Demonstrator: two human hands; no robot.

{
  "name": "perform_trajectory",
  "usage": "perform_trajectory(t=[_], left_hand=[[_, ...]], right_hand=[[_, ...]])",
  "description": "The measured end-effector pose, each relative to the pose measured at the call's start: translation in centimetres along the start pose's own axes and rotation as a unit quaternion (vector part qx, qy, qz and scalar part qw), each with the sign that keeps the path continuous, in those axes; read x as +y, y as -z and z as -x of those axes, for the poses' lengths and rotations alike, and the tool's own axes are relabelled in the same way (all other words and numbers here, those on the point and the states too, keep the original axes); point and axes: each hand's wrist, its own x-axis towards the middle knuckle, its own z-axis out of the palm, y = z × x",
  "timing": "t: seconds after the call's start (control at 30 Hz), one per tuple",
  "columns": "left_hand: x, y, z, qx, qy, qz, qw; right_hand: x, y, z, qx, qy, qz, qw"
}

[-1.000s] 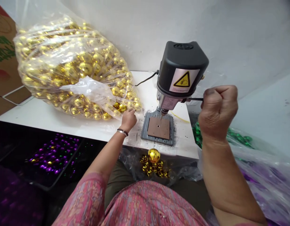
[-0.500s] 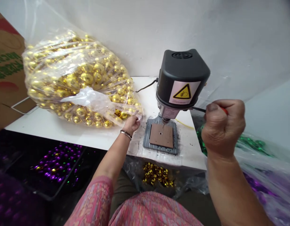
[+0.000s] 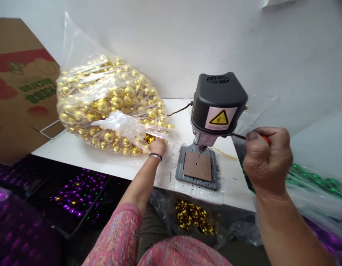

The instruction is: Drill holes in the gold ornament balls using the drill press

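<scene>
1. Well, the white table ends at a front edge close to the person's body and meets a white wall at the back. A cardboard box stands beyond its left end.
2. The bag of gold ornaments lies on the left of the table, leaning toward the wall. A narrow strip of tabletop separates it from the grey base of the bench drill press.
3. That base carries a brown square pad with a small hole, and the drill bit points down just above the pad, not touching it.
4. The left hand sits at the bag's plastic mouth, its fingers among the gold ornaments just inside. The plastic hides them, so I cannot tell whether they are closed on a ball. A bracelet circles that wrist.
5. The right hand is a tight fist around the red-tipped feed handle, which sticks out from the drill head on the right. Beyond that hand, the table's right edge drops away toward a plastic bag of green ornaments.
6. Below the front edge, gold scraps lie on black plastic, left of them a tray of purple ornaments.
</scene>
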Motion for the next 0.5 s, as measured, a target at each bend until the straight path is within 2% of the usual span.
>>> perform_trajectory(t=[0.07,0.1,0.17,0.2,0.27,0.33,0.37,0.43,0.5], left_hand=[[-1.0,0.5,1.9,0.027,0.008,-0.005,1.0],[-1.5,0.7,3.0,0.042,0.005,0.026,0.999],[-2.2,0.8,5.5,0.035,-0.003,0.169,0.985],[-2.4,0.7,6.8,0.002,-0.003,0.272,0.962],[-2.6,0.4,9.2,-0.105,0.009,0.463,0.88],[-2.3,-0.2,10.9,-0.195,0.028,0.573,0.795],[-2.1,-0.6,11.5,-0.216,0.036,0.603,0.767],[-1.5,-1.5,11.9,-0.226,0.038,0.629,0.742],[-0.8,-2.3,11.5,-0.222,0.02,0.61,0.761]], right_hand=[[-0.1,0.0,-0.1,0.002,0.002,0.004,1.0],[-0.1,-0.1,-0.1,0.003,0.006,0.004,1.0],[-0.1,-0.2,-0.1,0.007,0.012,0.0,1.0],[-0.1,-0.3,0.0,0.008,0.015,-0.003,1.0],[-0.1,-0.4,0.0,0.008,0.013,-0.012,1.0],[-0.1,-0.5,0.2,0.004,0.004,-0.021,1.0],[-0.1,-0.5,0.2,-0.001,0.0,-0.025,1.0],[0.0,-0.6,0.4,-0.013,-0.006,-0.034,0.999],[0.1,-0.6,0.4,-0.023,-0.002,-0.046,0.999]])
